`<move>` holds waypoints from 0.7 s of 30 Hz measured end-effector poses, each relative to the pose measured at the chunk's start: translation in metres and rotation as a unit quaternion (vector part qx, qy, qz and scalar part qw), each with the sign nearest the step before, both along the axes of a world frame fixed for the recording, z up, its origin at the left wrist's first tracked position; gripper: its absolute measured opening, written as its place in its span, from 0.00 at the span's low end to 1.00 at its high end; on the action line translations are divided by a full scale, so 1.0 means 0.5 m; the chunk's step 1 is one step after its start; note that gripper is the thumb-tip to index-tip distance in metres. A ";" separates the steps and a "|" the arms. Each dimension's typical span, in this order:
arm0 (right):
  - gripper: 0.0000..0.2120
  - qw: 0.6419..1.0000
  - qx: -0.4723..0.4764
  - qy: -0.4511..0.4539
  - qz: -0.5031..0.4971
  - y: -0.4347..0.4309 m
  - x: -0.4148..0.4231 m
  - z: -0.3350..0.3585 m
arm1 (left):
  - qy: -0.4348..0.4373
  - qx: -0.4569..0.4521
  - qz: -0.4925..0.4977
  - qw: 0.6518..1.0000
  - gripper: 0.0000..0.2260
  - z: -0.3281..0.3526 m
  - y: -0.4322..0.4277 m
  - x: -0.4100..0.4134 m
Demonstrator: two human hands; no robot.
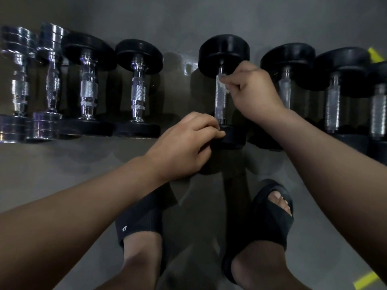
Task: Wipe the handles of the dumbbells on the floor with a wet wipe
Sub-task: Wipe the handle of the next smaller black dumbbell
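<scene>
A row of dumbbells lies on the grey floor. The middle one has black round ends and a chrome handle [221, 99]. My right hand [251, 88] pinches a small white wet wipe [223, 81] against the upper part of that handle, close to the far black end [224, 53]. My left hand [188, 143] grips the near black end [230, 137] of the same dumbbell, fingers curled over its rim.
Left of it lie two black-ended dumbbells [137, 88] and two chrome ones [18, 84]. Several black-ended dumbbells [335, 97] lie to the right. My feet in black slides [270, 216] stand just in front. Yellow floor tape [366, 280] shows at the lower right.
</scene>
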State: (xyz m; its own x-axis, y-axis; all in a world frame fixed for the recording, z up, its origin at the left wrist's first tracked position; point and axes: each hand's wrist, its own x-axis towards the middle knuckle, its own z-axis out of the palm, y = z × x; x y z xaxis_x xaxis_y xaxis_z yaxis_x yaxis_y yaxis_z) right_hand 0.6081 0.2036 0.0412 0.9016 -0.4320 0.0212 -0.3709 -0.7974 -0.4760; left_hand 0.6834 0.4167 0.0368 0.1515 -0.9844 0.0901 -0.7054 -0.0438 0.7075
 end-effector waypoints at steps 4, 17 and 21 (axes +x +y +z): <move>0.10 1.000 0.019 -0.002 -0.021 0.012 -0.013 -0.005 | -0.005 0.022 -0.010 1.000 0.18 0.003 0.000 0.001; 0.09 0.995 0.038 0.094 0.021 0.026 -0.049 0.024 | -0.040 0.078 -0.002 0.996 0.24 0.031 0.022 -0.019; 0.08 0.975 0.087 0.197 0.050 0.023 -0.054 0.050 | -0.054 0.092 -0.008 0.994 0.26 0.038 0.030 -0.029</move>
State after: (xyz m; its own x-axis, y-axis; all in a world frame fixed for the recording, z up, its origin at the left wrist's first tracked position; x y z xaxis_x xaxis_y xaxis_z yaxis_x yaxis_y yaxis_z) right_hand 0.5810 0.2150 0.0661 0.8629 -0.3079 -0.4008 -0.4768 -0.7591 -0.4433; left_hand 0.6690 0.4319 0.0559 0.1352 -0.9878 -0.0771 -0.7780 -0.1540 0.6091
